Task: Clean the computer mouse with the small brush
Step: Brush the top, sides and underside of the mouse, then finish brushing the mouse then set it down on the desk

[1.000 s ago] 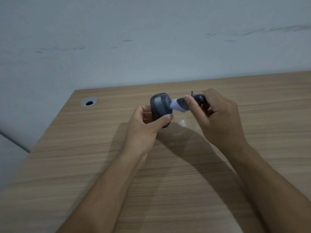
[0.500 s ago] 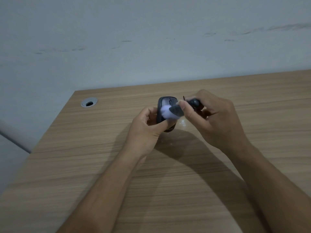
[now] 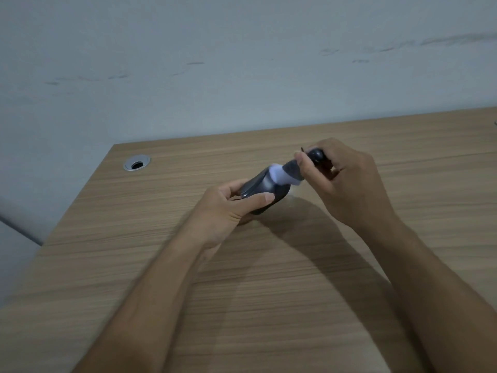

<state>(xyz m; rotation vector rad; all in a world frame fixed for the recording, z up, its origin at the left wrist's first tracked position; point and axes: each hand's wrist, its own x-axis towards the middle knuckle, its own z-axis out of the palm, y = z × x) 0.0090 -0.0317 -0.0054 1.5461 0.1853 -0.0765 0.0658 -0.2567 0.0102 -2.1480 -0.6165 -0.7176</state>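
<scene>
My left hand (image 3: 228, 208) holds a dark grey computer mouse (image 3: 265, 189) above the wooden desk, thumb across its near side and fingers behind it. The mouse is tilted, its far end pointing up and to the right. My right hand (image 3: 347, 181) grips a small brush (image 3: 289, 172) with a black handle, grey collar and pale bristles. The bristles touch the upper far end of the mouse. Most of the handle is hidden inside my fingers.
The wooden desk (image 3: 269, 292) runs up to a pale wall. A round metal cable grommet (image 3: 137, 163) sits near the desk's far left corner. The desk's left edge slants down toward the lower left.
The mouse has turned in my left hand from facing me to lying tilted. The brush swept across it and now rests on its upper far end.
</scene>
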